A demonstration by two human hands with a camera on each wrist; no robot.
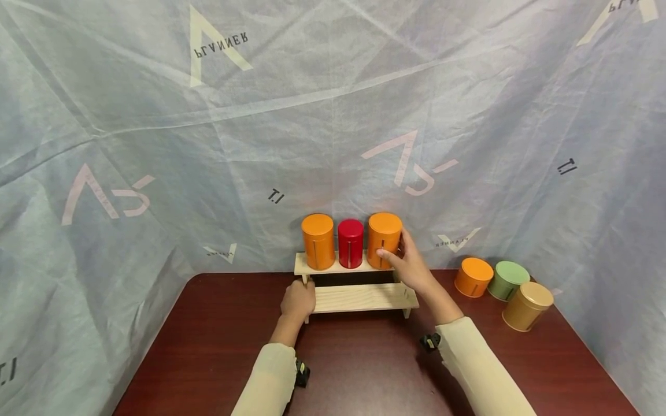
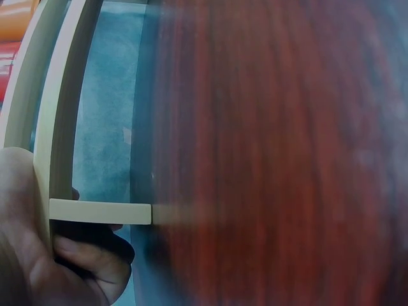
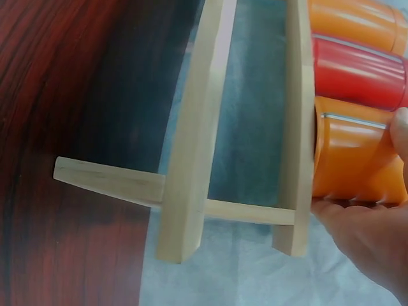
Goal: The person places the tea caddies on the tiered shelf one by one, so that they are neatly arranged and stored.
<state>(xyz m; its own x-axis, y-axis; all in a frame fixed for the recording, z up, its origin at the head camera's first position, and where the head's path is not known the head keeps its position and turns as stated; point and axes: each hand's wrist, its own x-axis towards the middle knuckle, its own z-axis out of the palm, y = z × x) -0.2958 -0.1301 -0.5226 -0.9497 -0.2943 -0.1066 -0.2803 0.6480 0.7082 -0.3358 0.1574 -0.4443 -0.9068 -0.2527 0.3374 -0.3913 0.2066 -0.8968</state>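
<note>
A two-tier wooden rack [image 1: 359, 298] stands against the back of the table. Its upper tier carries a left orange canister [image 1: 318, 245], a red canister [image 1: 351, 242] in the middle, and a right orange canister [image 1: 384, 228], all upright. My right hand [image 1: 413, 268] holds the right orange canister, thumb in front and fingers round its far side. In the right wrist view, that canister's base [image 3: 322, 150] is at the upper board. My left hand [image 1: 299, 300] grips the rack's left end; in the left wrist view its fingers [image 2: 92, 258] curl under the wooden frame.
To the right on the dark red table [image 1: 364, 370] stand a short orange tin [image 1: 474, 277], a green tin [image 1: 508, 280] and a gold tin [image 1: 528, 306], close together. A grey printed cloth [image 1: 333, 144] hangs behind the table and along its sides.
</note>
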